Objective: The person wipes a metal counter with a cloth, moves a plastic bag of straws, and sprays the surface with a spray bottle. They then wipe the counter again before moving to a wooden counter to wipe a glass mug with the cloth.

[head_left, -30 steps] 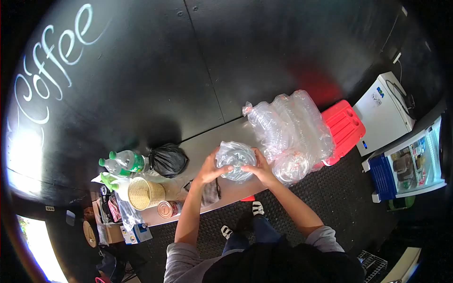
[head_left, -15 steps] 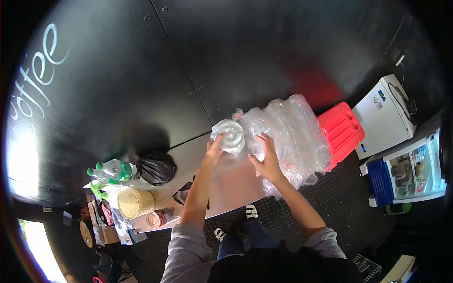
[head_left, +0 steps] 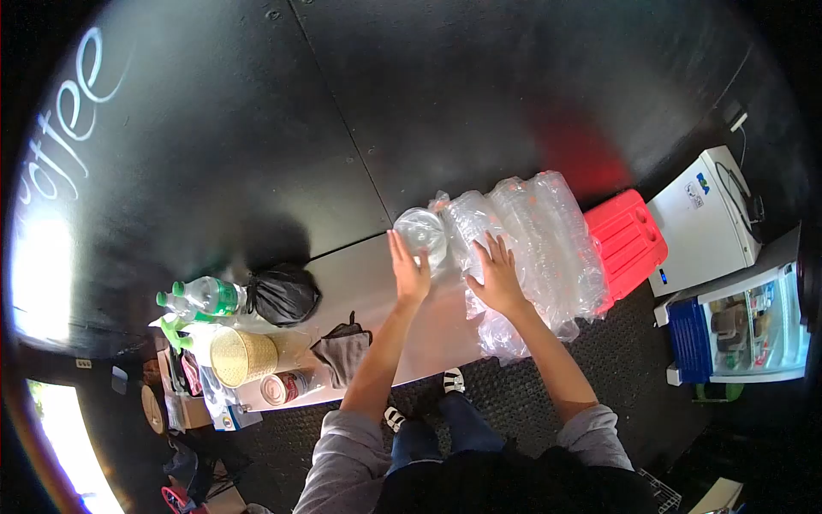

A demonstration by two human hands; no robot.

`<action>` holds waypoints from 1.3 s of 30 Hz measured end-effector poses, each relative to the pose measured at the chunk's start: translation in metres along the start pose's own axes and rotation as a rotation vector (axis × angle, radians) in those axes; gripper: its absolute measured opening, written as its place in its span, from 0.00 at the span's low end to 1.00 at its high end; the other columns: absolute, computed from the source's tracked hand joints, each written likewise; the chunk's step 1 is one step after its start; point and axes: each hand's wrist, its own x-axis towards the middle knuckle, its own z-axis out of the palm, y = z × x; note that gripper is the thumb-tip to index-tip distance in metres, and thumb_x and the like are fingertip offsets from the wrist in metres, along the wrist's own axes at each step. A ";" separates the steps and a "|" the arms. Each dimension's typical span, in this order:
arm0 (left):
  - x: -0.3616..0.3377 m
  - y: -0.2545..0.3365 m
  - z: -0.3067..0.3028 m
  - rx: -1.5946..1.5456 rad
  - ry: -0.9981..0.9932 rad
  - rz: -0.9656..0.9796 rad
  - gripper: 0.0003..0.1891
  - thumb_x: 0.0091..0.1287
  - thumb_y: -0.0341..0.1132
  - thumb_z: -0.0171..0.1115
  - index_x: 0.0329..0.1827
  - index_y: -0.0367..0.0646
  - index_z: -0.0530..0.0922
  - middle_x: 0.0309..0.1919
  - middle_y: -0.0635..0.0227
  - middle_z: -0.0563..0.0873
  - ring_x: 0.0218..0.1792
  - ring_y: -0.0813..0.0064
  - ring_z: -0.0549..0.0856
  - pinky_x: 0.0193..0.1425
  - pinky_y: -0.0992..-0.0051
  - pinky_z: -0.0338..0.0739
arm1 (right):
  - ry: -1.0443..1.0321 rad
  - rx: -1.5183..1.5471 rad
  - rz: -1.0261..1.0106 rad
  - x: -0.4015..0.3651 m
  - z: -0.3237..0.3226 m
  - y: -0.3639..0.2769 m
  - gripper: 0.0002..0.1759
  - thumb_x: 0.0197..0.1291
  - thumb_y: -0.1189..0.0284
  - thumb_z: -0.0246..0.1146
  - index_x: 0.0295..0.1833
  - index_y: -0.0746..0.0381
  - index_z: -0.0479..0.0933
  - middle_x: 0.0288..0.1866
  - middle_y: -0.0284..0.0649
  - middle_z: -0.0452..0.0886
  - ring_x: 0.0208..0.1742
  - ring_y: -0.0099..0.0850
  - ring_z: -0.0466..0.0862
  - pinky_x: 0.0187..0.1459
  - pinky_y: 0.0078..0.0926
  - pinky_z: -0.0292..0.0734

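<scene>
Left of the plastic sleeves (head_left: pixel 535 244) sits a clear bundle (head_left: pixel 421 228), beside the left hand (head_left: pixel 411 272); fingers close together. Right hand (head_left: pixel 499 283): fingers spread, at the sleeves. Red box (head_left: pixel 627 244) adjoins their right; black bag (head_left: pixel 285 294), well left.

Green-capped bottles (head_left: pixel 205 295) and a black bag (head_left: pixel 285 295) sit near nine o'clock from mid-view, a basket (head_left: pixel 231 357) at eight, a can (head_left: pixel 276 389) and a grey cloth (head_left: pixel 345 353) around seven. A red box (head_left: pixel 629 244) and a white appliance (head_left: pixel 698 214) stand near three, a stocked cabinet (head_left: pixel 743 330) (contents too small to name) just past; pale lettering (head_left: pixel 64 111) runs at ten.
</scene>
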 end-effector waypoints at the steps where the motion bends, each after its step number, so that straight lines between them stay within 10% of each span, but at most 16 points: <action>1: -0.002 0.000 0.003 0.000 0.007 -0.006 0.39 0.71 0.46 0.52 0.73 0.29 0.45 0.73 0.38 0.49 0.73 0.43 0.52 0.74 0.57 0.52 | -0.003 -0.005 0.002 0.000 0.000 -0.001 0.40 0.54 0.63 0.65 0.70 0.63 0.58 0.76 0.54 0.49 0.76 0.57 0.47 0.69 0.64 0.49; 11: -0.018 0.030 -0.081 0.016 -0.123 -0.007 0.39 0.65 0.42 0.61 0.73 0.35 0.51 0.73 0.44 0.52 0.72 0.46 0.57 0.72 0.58 0.58 | 0.070 -0.134 -0.071 0.000 -0.001 -0.037 0.37 0.54 0.64 0.66 0.68 0.62 0.61 0.75 0.51 0.50 0.75 0.53 0.51 0.68 0.64 0.48; 14: -0.056 0.053 -0.152 -0.099 -0.078 0.050 0.33 0.64 0.36 0.62 0.70 0.39 0.59 0.69 0.46 0.60 0.70 0.48 0.62 0.69 0.61 0.63 | 0.200 0.033 -0.225 -0.001 0.006 -0.087 0.24 0.55 0.69 0.65 0.57 0.64 0.71 0.69 0.50 0.63 0.70 0.50 0.62 0.66 0.56 0.57; 17: -0.102 0.048 -0.224 -0.159 -0.123 0.034 0.31 0.63 0.33 0.62 0.69 0.37 0.61 0.66 0.50 0.66 0.66 0.52 0.68 0.67 0.62 0.66 | 0.234 0.392 -0.398 -0.001 0.026 -0.153 0.08 0.56 0.76 0.64 0.28 0.67 0.72 0.40 0.44 0.81 0.42 0.43 0.80 0.45 0.37 0.73; 28: -0.250 -0.121 -0.479 -0.380 0.711 -0.326 0.14 0.68 0.28 0.57 0.54 0.33 0.72 0.44 0.62 0.81 0.43 0.77 0.81 0.50 0.78 0.75 | -0.426 0.741 -0.688 -0.093 0.144 -0.436 0.10 0.59 0.73 0.63 0.29 0.66 0.73 0.27 0.39 0.76 0.27 0.27 0.78 0.31 0.25 0.72; 31: -0.273 -0.205 -0.545 -0.027 0.868 -0.419 0.21 0.65 0.34 0.61 0.57 0.30 0.69 0.51 0.53 0.76 0.52 0.64 0.77 0.56 0.70 0.71 | -0.574 0.811 -0.610 -0.122 0.206 -0.489 0.09 0.60 0.73 0.63 0.31 0.66 0.74 0.28 0.38 0.76 0.27 0.26 0.77 0.31 0.24 0.72; 35: -0.280 -0.308 -0.608 0.104 0.740 -0.696 0.40 0.58 0.50 0.69 0.62 0.25 0.66 0.52 0.45 0.77 0.55 0.57 0.77 0.60 0.65 0.70 | -0.647 0.800 -0.577 -0.149 0.266 -0.530 0.08 0.60 0.73 0.63 0.33 0.67 0.76 0.27 0.38 0.77 0.26 0.24 0.77 0.30 0.24 0.72; 39: -0.252 -0.346 -0.644 -0.085 0.170 -1.004 0.48 0.45 0.69 0.68 0.47 0.23 0.78 0.39 0.46 0.85 0.45 0.59 0.85 0.54 0.69 0.76 | -0.652 0.753 -0.516 -0.165 0.280 -0.552 0.07 0.59 0.73 0.63 0.34 0.67 0.77 0.28 0.39 0.78 0.26 0.25 0.77 0.30 0.25 0.73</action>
